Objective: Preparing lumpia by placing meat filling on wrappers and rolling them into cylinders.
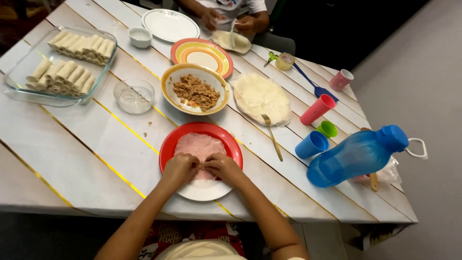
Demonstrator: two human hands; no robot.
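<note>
Head view, item one: my left hand (179, 168) and right hand (222, 167), fingers pinched shut on the near edge of a thin, soft, pale round wrapper (199, 147) lying on the red-rimmed plate (168, 147); rolling looks just begun. Done: two rows of pale finished rolls (72, 62) in the clear glass dish (62, 98). Left: brown crumbly filling (196, 91), stacked wrappers (262, 96).

Both hands, left (179, 168) and right (222, 166), pinching thin wrapper (198, 144), red plate (168, 144), filling bowl (168, 79) beyond
</note>
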